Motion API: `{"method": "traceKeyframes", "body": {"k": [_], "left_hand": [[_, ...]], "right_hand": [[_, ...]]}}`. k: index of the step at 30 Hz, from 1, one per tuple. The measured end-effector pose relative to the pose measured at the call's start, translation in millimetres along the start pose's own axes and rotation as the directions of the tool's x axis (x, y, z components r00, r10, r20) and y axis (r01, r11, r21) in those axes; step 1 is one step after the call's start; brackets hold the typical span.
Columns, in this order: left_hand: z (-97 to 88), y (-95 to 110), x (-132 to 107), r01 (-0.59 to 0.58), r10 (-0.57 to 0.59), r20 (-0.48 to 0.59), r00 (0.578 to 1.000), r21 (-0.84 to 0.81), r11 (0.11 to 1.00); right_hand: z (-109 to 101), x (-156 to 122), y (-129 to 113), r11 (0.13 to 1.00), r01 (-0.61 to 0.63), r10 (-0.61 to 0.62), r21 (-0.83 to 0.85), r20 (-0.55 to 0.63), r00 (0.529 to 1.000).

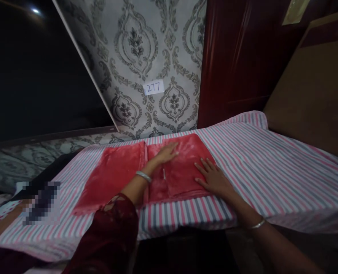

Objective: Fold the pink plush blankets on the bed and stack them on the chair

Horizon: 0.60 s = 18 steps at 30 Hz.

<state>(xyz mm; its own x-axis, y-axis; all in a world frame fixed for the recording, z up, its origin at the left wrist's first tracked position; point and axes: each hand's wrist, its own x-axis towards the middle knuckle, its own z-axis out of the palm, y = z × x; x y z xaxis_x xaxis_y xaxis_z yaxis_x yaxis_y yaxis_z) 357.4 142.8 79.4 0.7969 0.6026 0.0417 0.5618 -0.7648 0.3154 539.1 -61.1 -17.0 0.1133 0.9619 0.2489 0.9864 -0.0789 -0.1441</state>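
A red plush blanket (114, 171) lies spread on a striped cloth, its right part (183, 171) folded over in layers. A small white tag shows near the fold's inner edge. My left hand (168, 153) rests flat on the upper part of the folded section, fingers stretched toward the right. At the right edge of that section, my right hand (213, 178) lies with its fingers spread on the fabric. Neither hand grips anything.
The pink, grey and white striped cloth (271, 171) covers the table. Behind it stand a patterned wall with a paper label (153, 87) reading 277, a dark screen (43, 76) and a dark red panel (237, 57). A large cardboard box (317, 87) is at the right.
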Motion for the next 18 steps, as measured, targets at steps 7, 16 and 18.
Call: {"method": "traceKeyframes", "body": {"k": [7,16,18], "left_hand": [[-27.1,-70,-87,0.474,-0.450,-0.241,0.860,0.051,0.879],[19.3,-62,-106,0.468,-0.436,-0.247,0.866,0.088,0.880],[11.4,-59,-107,0.461,-0.435,-0.234,0.869,0.068,0.885]], "right_hand": [[-4,1,-3,0.999,-0.032,0.032,0.005,0.052,0.998],[-3,6,0,0.998,-0.035,0.032,0.055,0.054,0.998],[-3,11,8,0.990,-0.040,0.035,0.136,0.035,0.999]]}}
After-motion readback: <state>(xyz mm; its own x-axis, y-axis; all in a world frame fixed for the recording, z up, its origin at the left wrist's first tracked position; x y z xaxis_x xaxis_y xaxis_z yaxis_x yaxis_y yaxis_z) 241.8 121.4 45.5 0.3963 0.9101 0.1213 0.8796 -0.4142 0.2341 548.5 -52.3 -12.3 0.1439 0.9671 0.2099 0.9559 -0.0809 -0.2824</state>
